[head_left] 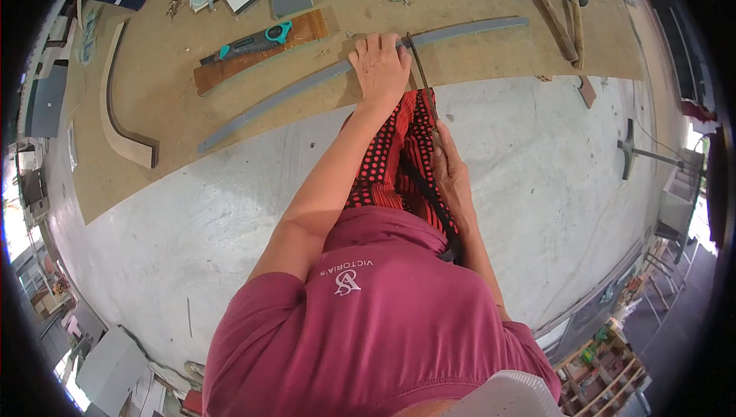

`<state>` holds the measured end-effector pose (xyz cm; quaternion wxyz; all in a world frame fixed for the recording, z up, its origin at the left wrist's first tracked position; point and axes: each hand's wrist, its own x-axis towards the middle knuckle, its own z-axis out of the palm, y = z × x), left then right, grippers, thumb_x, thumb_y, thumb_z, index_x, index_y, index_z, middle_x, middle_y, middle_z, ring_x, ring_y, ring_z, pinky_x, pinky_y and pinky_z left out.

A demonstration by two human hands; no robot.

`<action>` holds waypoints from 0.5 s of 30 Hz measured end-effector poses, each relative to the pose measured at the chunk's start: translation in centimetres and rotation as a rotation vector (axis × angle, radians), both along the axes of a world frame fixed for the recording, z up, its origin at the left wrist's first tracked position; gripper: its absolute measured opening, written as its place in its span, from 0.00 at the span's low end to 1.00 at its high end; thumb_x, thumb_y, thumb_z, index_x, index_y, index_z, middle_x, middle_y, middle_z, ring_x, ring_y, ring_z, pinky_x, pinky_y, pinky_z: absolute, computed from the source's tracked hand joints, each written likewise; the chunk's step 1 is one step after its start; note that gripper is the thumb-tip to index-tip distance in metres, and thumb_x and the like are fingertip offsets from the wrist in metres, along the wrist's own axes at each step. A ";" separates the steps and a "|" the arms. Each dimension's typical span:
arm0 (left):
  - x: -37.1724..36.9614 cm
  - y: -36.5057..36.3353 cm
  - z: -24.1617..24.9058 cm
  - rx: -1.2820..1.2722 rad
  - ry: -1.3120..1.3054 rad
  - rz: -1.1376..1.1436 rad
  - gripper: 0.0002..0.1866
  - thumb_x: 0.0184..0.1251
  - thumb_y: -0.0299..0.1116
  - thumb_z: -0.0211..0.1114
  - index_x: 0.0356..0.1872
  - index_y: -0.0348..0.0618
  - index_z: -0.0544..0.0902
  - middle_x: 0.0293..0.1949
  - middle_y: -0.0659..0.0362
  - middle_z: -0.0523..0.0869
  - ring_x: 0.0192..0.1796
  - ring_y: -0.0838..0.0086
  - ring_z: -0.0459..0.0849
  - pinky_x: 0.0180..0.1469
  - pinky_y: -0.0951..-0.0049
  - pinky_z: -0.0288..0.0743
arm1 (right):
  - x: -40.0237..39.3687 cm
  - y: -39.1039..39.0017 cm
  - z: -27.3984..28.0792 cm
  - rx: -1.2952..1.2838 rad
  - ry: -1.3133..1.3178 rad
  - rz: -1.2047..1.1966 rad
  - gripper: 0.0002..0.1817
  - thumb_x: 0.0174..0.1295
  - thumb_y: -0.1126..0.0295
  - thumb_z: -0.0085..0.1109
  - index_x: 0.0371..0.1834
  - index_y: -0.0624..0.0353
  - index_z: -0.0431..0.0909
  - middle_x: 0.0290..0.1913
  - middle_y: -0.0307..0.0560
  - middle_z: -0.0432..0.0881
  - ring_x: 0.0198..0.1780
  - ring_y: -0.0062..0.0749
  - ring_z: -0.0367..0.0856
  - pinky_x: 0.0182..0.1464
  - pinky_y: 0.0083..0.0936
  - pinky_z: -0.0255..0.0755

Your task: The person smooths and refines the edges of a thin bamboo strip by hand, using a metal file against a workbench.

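A long, thin grey strip [287, 93] lies slantwise over the brown board [169, 137]. My left hand [381, 68] presses down on the strip near its middle, fingers bent over it. Just to the right of those fingers, a narrow dark blade [418, 64] crosses the strip. My right hand [451, 168] is closed around the handle end of this bladed tool, near the board's front edge. The handle itself is mostly hidden by the fingers.
Left of the strip, a teal and black cutter [257, 43] rests on a wooden piece [313, 27]. A curved strip [115, 114] lies farther left. Two hammers [553, 18] [576, 30] are at the upper right. A metal T-shaped stand [629, 149] is at the far right.
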<state>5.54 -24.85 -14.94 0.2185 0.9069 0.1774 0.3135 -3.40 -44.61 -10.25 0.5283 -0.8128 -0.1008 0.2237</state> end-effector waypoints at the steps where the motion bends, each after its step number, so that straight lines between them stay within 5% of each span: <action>1: 0.0 0.0 -0.1 0.001 0.004 0.003 0.12 0.56 0.34 0.64 0.41 0.47 0.78 0.41 0.55 0.77 0.46 0.58 0.73 0.47 0.56 0.62 | 0.0 0.0 -0.1 0.001 0.004 0.003 0.24 0.75 0.73 0.42 0.73 0.49 0.60 0.63 0.53 0.75 0.65 0.34 0.73 0.63 0.27 0.67; 6: -0.1 0.0 -0.4 0.019 -0.042 -0.016 0.12 0.55 0.33 0.65 0.40 0.47 0.78 0.40 0.55 0.77 0.46 0.58 0.73 0.46 0.57 0.61 | 1.2 0.3 -0.2 -0.045 -0.007 0.032 0.24 0.74 0.71 0.43 0.73 0.48 0.60 0.63 0.57 0.75 0.66 0.45 0.73 0.64 0.31 0.66; 15: -0.2 0.0 -0.6 0.024 -0.029 -0.003 0.10 0.60 0.34 0.64 0.43 0.48 0.79 0.43 0.56 0.79 0.48 0.59 0.75 0.48 0.58 0.62 | 0.9 0.0 0.1 -0.030 0.005 0.038 0.24 0.74 0.71 0.41 0.73 0.48 0.59 0.64 0.56 0.73 0.66 0.46 0.71 0.64 0.32 0.66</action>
